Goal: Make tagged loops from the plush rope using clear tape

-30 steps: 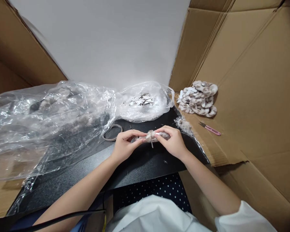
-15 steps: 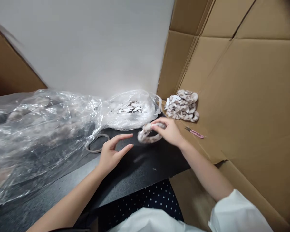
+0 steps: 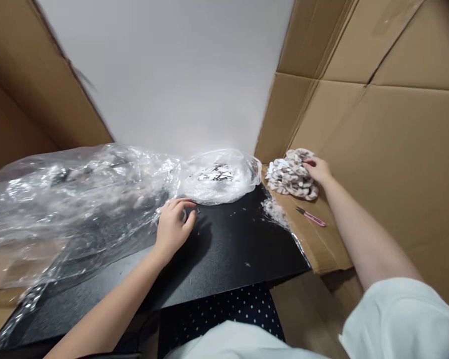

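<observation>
Right hand (image 3: 318,169) at the fluffy stack (image 3: 290,177), left hand (image 3: 174,222) curved wide above the tabletop (image 3: 228,254)

The right hand's fingertips meet the right side of the stack, at the far right of the scene; their undersides are hidden, so whether they pinch a band or merely rest there cannot be told. Single bands are hard to separate within the heap. The left hand, thumb and fingers spread in a wide C, mostly covers a pale ring (image 3: 184,215), of which only a sliver shows through the gap; contact between them is unclear. To the left, a large clear bag (image 3: 41,219) runs out of view, its glare blurring the soft, greyish contents.

The stack is plush, mottled white and brown, looped in thick coils, with flat white tabs on its left side. It sits on brown cardboard (image 3: 322,249), with pink-handled snips (image 3: 311,217) nearer. Wispy pale lint (image 3: 275,212) gathers along the black, finely speckled tabletop's right edge. Far centre, a crinkled translucent pouch (image 3: 224,193) shows small white and dark flat pieces (image 3: 219,172).
</observation>
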`<state>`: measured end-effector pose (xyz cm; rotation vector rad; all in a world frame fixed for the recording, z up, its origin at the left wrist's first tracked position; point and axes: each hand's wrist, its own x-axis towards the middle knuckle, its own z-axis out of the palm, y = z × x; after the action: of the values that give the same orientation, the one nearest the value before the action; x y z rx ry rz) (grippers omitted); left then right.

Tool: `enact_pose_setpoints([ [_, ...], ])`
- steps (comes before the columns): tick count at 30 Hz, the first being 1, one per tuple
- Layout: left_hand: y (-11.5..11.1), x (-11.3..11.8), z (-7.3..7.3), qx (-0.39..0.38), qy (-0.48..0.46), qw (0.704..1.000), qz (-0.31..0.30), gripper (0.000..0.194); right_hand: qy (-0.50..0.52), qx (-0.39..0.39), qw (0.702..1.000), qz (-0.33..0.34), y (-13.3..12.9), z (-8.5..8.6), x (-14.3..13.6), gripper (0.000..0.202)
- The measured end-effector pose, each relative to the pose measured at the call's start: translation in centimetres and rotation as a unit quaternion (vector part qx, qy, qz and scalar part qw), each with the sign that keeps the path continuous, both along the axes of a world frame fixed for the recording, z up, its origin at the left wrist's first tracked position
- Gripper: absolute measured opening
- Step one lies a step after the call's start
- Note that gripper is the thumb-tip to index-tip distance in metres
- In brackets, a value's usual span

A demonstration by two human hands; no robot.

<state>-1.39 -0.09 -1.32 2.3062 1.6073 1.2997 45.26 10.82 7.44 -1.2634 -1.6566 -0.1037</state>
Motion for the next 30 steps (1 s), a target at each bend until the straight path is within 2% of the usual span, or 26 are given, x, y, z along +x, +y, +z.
enact_pose_setpoints([
  [3,-0.4,-1.9,0.3,-0.011,0.028,0.999,0.021,0.014,0.017,0.011,0.999,-0.032,-0.9,0.0,-2.2,0.014],
  [5,-0.8,-2.7,-0.1,-0.02,0.062,0.998,0.006,0.014,0.004,0.0,1.0,-0.014,-2.1,-0.6,-6.2,0.016],
  [7,-1.0,-3.1,-0.8,-0.024,0.103,0.994,-0.015,0.015,-0.04,-0.045,0.997,0.057,-3.8,-2.5,-12.0,0.015],
  [9,-1.2,-3.0,-1.7,-0.026,0.136,0.99,-0.023,0.016,-0.099,-0.091,0.979,0.156,-6.0,-5.2,-18.7,0.01],
  [10,-1.2,-3.0,-2.1,-0.026,0.143,0.989,-0.021,0.017,-0.132,-0.112,0.962,0.211,-6.9,-6.6,-22.0,0.014],
  [11,-1.2,-3.0,-2.5,-0.027,0.145,0.989,-0.017,0.018,-0.188,-0.144,0.933,0.27,-7.7,-7.9,-25.0,0.024],
  [13,-1.1,-3.1,-3.3,-0.03,0.134,0.99,-0.012,0.02,-0.253,-0.193,0.903,0.289,-8.7,-9.9,-29.7,0.04],
  [15,-1.0,-3.5,-3.9,-0.044,0.112,0.993,-0.006,0.023,-0.291,-0.238,0.889,0.263,-8.8,-10.9,-32.4,0.048],
  [17,-0.7,-4.0,-4.4,-0.065,0.084,0.994,0.005,0.025,-0.302,-0.262,0.886,0.236,-8.8,-11.1,-32.7,0.05],
  [19,-0.5,-4.5,-4.7,-0.078,0.06,0.995,0.019,0.026,-0.303,-0.273,0.887,0.217,-9.2,-11.0,-31.1,0.049],
  [22,-0.1,-4.9,-4.8,-0.083,0.04,0.995,0.031,0.025,-0.306,-0.291,0.89,0.17,-10.7,-10.4,-25.9,0.047],
  [26,0.1,-4.6,-4.7,-0.079,0.023,0.996,0.045,0.024,-0.293,-0.302,0.906,0.053,-13.0,-8.4,-19.0,0.045],
  [28,0.0,-4.3,-4.5,-0.073,0.017,0.996,0.053,0.025,-0.247,-0.285,0.925,0.039,-14.1,-7.6,-18.2,0.045],
  [30,-0.1,-4.1,-4.3,-0.067,0.011,0.996,0.06,0.025,-0.152,-0.279,0.943,0.103,-15.6,-7.6,-20.2,0.043],
])
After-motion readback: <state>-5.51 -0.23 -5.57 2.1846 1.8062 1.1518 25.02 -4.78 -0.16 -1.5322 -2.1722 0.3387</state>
